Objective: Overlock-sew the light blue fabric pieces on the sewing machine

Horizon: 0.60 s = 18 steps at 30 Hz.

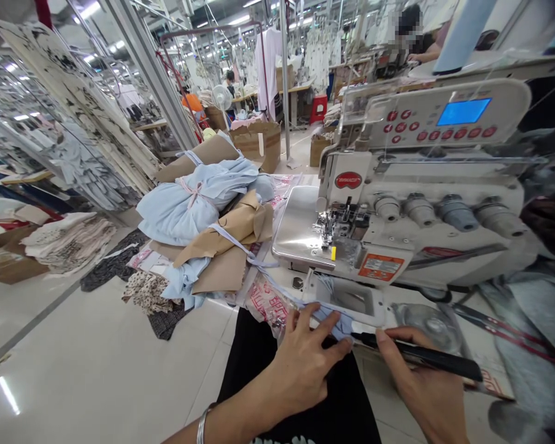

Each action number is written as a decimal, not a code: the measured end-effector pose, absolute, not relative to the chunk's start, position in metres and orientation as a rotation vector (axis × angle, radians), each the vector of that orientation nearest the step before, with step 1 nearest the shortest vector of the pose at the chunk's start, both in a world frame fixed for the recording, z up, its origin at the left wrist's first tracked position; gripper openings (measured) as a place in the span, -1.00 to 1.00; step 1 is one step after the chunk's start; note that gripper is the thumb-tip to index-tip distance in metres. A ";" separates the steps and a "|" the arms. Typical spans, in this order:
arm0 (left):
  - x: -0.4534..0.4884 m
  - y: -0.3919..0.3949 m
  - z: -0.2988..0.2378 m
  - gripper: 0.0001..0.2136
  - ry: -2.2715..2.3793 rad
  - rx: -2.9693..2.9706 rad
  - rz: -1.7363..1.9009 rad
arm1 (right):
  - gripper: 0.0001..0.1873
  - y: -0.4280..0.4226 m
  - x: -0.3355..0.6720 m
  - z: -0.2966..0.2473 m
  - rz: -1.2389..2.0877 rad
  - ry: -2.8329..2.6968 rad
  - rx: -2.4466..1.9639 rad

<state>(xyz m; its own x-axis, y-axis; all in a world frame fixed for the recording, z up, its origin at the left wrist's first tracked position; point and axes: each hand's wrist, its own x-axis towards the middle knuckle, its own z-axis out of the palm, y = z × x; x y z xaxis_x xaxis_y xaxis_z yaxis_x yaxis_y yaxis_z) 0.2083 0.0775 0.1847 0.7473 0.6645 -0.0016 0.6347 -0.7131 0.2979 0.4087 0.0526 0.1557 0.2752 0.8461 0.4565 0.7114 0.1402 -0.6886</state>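
Pale blue cloth (328, 319) sits at the tabletop's (386, 314) front edge before the overlock machine (425, 206), pressed by the left hand's (303, 364) open grip over a black garment (333, 401); the right hand (416, 376) pinches a black-handled tool (425, 356) (its tip hidden). Blue bundles (194, 203) stay heaped left.

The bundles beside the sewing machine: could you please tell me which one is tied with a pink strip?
It is the large pale blue bundle on top; the tan bundle in front of it has a pale blue strip instead.
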 end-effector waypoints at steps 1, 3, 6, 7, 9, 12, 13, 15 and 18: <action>0.208 0.077 0.186 -0.40 1.010 2.666 0.153 | -0.69 0.053 0.409 0.155 0.191 -1.467 -1.600; 0.208 0.078 0.187 -0.40 1.011 2.657 0.155 | -0.72 0.054 0.408 0.154 0.241 -1.480 -1.576; 0.209 0.079 0.187 -0.41 1.020 2.648 0.154 | -0.72 0.055 0.406 0.151 0.316 -1.481 -1.575; 0.209 0.079 0.186 -0.40 1.021 2.648 0.151 | -0.70 0.054 0.405 0.150 0.327 -1.466 -1.593; 0.209 0.080 0.186 -0.39 1.019 2.647 0.151 | -0.68 0.052 0.406 0.152 0.339 -1.396 -1.638; 0.205 0.078 0.187 -0.35 1.000 2.619 0.191 | -0.68 0.044 0.410 0.160 0.376 -1.187 -1.677; 0.204 0.076 0.189 -0.34 0.988 2.605 0.231 | -0.69 0.040 0.412 0.163 0.390 -1.114 -1.680; 0.201 0.072 0.192 -0.38 0.984 2.556 0.374 | -0.69 0.033 0.416 0.167 0.405 -1.004 -1.663; 0.202 0.066 0.198 -0.57 1.047 2.348 0.619 | -0.69 0.022 0.418 0.173 0.476 -0.995 -1.464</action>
